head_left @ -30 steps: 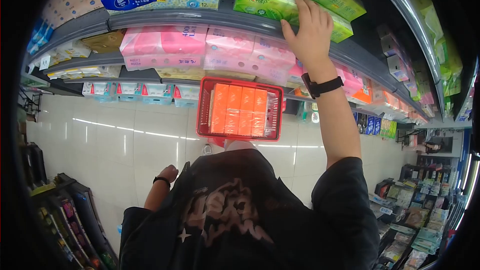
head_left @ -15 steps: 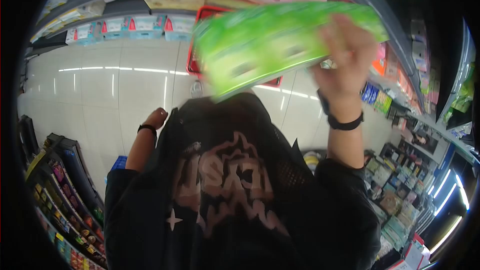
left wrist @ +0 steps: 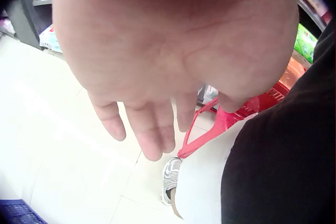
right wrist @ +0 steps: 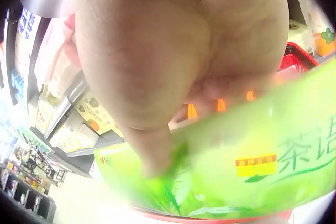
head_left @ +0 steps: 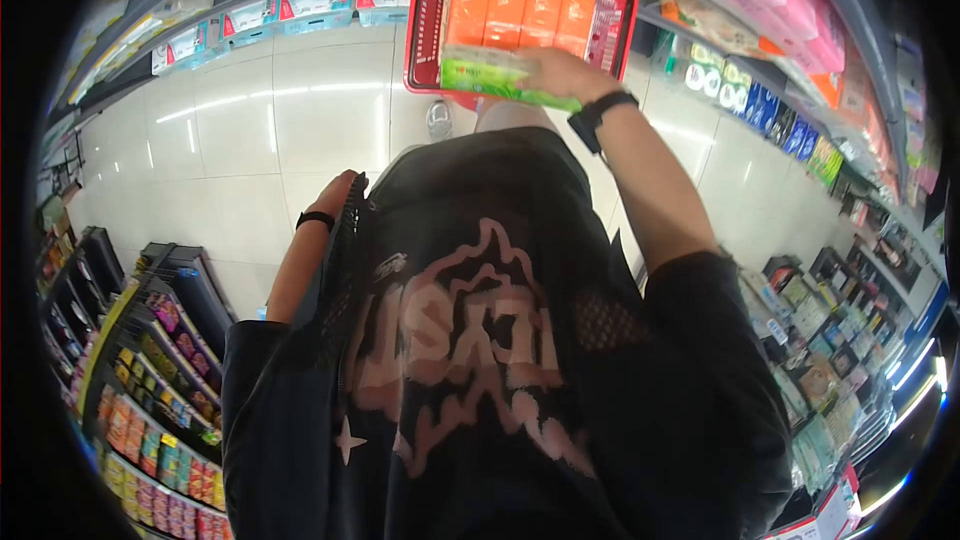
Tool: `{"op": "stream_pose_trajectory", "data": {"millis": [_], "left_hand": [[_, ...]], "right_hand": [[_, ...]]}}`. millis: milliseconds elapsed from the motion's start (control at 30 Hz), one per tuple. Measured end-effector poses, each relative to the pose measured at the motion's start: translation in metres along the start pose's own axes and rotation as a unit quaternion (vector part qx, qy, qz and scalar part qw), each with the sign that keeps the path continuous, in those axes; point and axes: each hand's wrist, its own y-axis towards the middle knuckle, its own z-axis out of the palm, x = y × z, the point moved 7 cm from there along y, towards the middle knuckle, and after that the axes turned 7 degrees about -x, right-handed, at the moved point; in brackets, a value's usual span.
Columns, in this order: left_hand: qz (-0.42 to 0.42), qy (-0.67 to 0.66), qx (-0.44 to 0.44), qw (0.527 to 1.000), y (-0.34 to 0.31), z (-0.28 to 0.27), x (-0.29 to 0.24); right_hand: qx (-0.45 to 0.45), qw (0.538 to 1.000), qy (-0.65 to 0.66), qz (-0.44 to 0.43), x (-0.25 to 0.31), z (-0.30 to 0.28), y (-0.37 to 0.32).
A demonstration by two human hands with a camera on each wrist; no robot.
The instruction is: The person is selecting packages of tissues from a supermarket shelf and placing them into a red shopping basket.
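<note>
My right hand (head_left: 568,77) grips a green tissue pack (head_left: 480,77) at the near side of the red basket (head_left: 627,35), beside orange packs (head_left: 508,5) standing in it. In the right wrist view the thumb of my right hand (right wrist: 173,66) presses on the face of the green pack (right wrist: 226,166); its other fingers are mostly behind the pack. My left hand (head_left: 338,194) hangs beside the black shirt (head_left: 450,340). In the left wrist view the left hand (left wrist: 168,50) has loose, extended fingers and holds nothing.
Shelves with pink packs (head_left: 745,0) run along the far side and right. Clear-blue packs (head_left: 250,17) line the lowest shelf. A shoe (head_left: 439,118) stands on the tiled floor (head_left: 230,155). Racks of colourful goods (head_left: 160,440) are at the lower left.
The right hand took the green pack from the upper shelf and brought it down to the basket. The view has tilted down, showing more of the lower racks. The left hand still hangs at the side.
</note>
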Motion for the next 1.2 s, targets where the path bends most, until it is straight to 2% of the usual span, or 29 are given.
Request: {"op": "stream_pose_trajectory", "data": {"millis": [67,133,200,267,300,333,400,467,533,633,733,800,867,933,1000,1033,1067,1100,1133,1167,1200], "left_hand": [[-0.034,0.017,0.012,0.999,-0.009,-0.004,-0.003],[-0.06,-0.034,-0.015,0.998,-0.014,-0.014,-0.002],[-0.053,-0.045,-0.027,0.997,-0.017,-0.02,-0.003],[-0.197,-0.12,-0.001,0.973,-0.025,-0.022,-0.005],[-0.194,-0.079,-0.007,0.978,-0.035,-0.033,-0.037],[-0.197,-0.077,-0.007,0.977,-0.033,-0.033,-0.03],[-0.172,-0.059,0.041,0.982,-0.024,-0.02,-0.007],[-0.16,-0.066,0.053,0.983,-0.016,-0.01,0.013],[-0.147,-0.073,0.064,0.984,-0.015,-0.011,-0.003],[-0.176,-0.061,0.054,0.981,-0.017,-0.016,-0.033],[-0.13,-0.023,0.018,0.991,0.003,-0.014,-0.04],[-0.109,0.06,0.006,0.992,0.015,-0.013,-0.039],[-0.071,0.08,-0.004,0.994,0.029,-0.003,-0.017],[-0.026,0.098,-0.019,0.995,0.032,-0.006,-0.027],[-0.023,0.081,-0.005,0.996,0.027,-0.009,-0.035],[-0.093,-0.014,0.025,0.995,0.038,-0.005,-0.029],[-0.082,-0.176,0.011,0.981,0.025,-0.003,-0.029],[0.08,0.07,-0.006,0.994,0.034,-0.008,-0.031],[0.169,0.237,0.028,0.956,0.089,0.027,0.032],[0.24,0.32,0.07,0.914,0.081,0.032,0.02],[0.035,0.121,0.015,0.992,0.077,0.016,0.025]], "right_hand": [[0.027,0.999,0.017,-0.004,-0.016,0.017,0.022],[-0.099,0.976,-0.188,0.047,-0.015,0.013,0.023],[-0.092,0.979,-0.169,0.062,-0.028,0.022,0.033],[-0.086,0.981,-0.155,0.075,-0.038,0.03,0.037],[-0.104,0.979,-0.167,0.057,-0.037,0.032,0.033],[-0.121,0.976,-0.179,0.04,-0.035,0.034,0.027],[-0.132,0.975,-0.175,0.038,-0.036,0.039,0.016],[-0.118,0.977,-0.173,0.032,-0.037,0.043,0.007],[-0.101,0.979,-0.177,0.026,-0.045,0.047,0.003],[-0.128,0.975,-0.182,-0.01,-0.047,0.047,-0.002],[-0.113,0.976,-0.187,-0.013,-0.048,0.049,-0.003],[-0.129,0.973,-0.191,-0.024,-0.047,0.051,-0.003],[-0.126,0.971,-0.202,-0.025,-0.053,0.055,-0.004],[-0.197,0.961,-0.181,-0.07,-0.046,0.043,-0.017],[-0.265,0.95,-0.154,-0.063,-0.038,0.023,-0.037],[-0.259,0.959,-0.103,-0.052,-0.038,0.01,-0.042],[-0.305,0.947,-0.07,-0.075,-0.027,-0.004,-0.058],[-0.337,0.934,-0.057,-0.101,-0.013,-0.023,-0.074],[-0.368,0.92,-0.047,-0.13,-0.004,-0.042,-0.086],[-0.401,0.902,-0.043,-0.153,0.01,-0.059,-0.102],[-0.434,0.881,-0.043,-0.182,0.03,-0.081,-0.122]]}}
